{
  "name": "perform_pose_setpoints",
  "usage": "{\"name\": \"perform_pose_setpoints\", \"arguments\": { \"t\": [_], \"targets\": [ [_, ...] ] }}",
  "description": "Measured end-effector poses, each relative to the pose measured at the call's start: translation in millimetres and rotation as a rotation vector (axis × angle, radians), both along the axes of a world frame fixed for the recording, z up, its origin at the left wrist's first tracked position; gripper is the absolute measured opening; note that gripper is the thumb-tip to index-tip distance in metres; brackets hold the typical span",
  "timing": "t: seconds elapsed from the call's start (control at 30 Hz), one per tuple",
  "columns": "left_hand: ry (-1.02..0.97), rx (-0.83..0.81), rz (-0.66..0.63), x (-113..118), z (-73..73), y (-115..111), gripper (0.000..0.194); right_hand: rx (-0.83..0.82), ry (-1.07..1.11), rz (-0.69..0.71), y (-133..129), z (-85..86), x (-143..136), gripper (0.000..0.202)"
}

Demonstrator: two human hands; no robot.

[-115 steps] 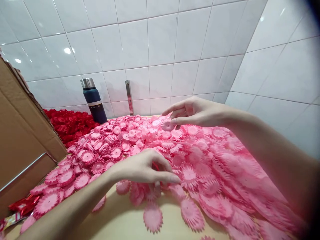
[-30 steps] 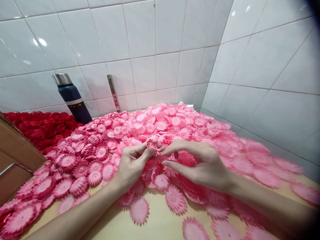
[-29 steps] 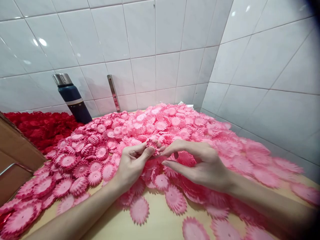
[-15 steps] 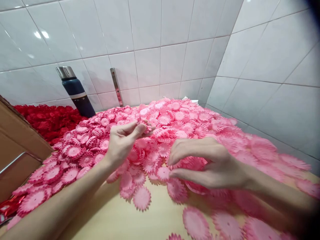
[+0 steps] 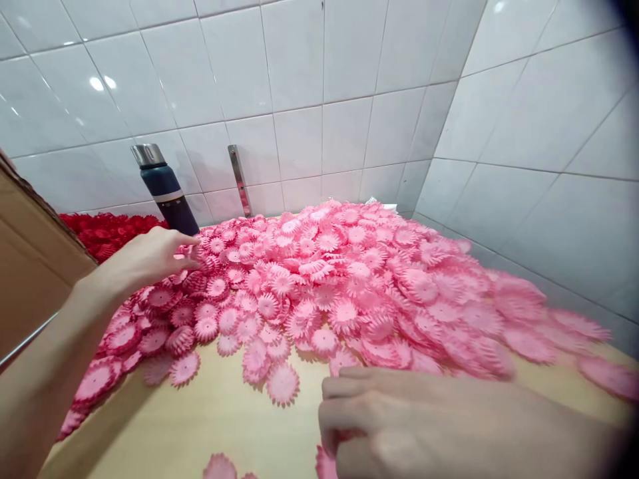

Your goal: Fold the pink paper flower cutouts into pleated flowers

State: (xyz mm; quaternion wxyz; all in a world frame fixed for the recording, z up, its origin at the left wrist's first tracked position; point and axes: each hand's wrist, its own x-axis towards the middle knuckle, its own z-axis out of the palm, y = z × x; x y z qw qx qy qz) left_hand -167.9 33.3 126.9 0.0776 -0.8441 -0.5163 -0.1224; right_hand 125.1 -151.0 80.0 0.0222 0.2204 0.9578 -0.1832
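Observation:
A wide heap of pink scalloped flower-petal discs (image 5: 344, 313) covers the tabletop. At the heap's left side, my left hand (image 5: 150, 256) reaches over the darker pink discs, its fingers stretched and slightly apart, with nothing visible in them. My right hand (image 5: 379, 412) is low in front, palm down, fingers curled toward the thumb. Something pink shows under those fingers, but what they pinch is hidden. Beside them a pink disc (image 5: 325, 462) is partly covered by the hand. One loose disc (image 5: 282, 384) lies on the wood at the heap's front edge.
A dark blue bottle (image 5: 172, 196) stands behind the heap against the tiled wall (image 5: 294, 60). Red petals (image 5: 110, 229) are piled at the far left, behind a cardboard box (image 5: 40, 259). A metal strip (image 5: 239, 179) leans on the wall.
My left hand has moved left from the heap's middle and its pinch has opened; the pink piece is gone from it. My right hand has come down and nearer, fingers more curled.

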Motion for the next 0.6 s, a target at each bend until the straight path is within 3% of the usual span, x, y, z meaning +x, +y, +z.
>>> {"name": "perform_pose_setpoints", "arguments": {
  "t": [0.07,0.17,0.27,0.33,0.37,0.5,0.57,0.6],
  "targets": [
    [0.205,0.121,0.09,-5.4,0.9,-3.0,0.05,-0.066,0.091,-0.058,-3.0,2.6,4.7,0.011],
    [0.17,0.181,0.057,2.3,1.7,-12.7,0.047,-0.103,0.295,-0.212,-10.2,4.2,16.3,0.014],
    [-0.063,0.284,-0.247,24.6,0.8,-25.2,0.041,0.032,0.452,-0.368,-13.6,2.4,27.5,0.011],
    [-0.181,0.207,-0.466,46.6,-0.8,-39.2,0.047,0.14,0.543,-0.447,-10.1,3.2,29.5,0.011],
    [-0.25,0.145,-0.51,59.3,-1.8,-49.1,0.054,0.167,0.603,-0.487,-6.5,5.2,28.2,0.01],
    [-0.438,-0.161,-0.797,112.7,-6.7,-101.9,0.057,0.087,0.918,-0.671,6.9,10.8,18.9,0.006],
    [-0.542,-0.2,-0.8,133.7,-9.7,-125.1,0.043,0.035,1.026,-0.744,-0.7,-8.1,29.6,0.01],
    [-0.625,-0.225,-0.726,141.5,-11.1,-133.0,0.03,0.025,1.009,-0.816,-11.7,-28.2,43.1,0.013]
  ]
}}
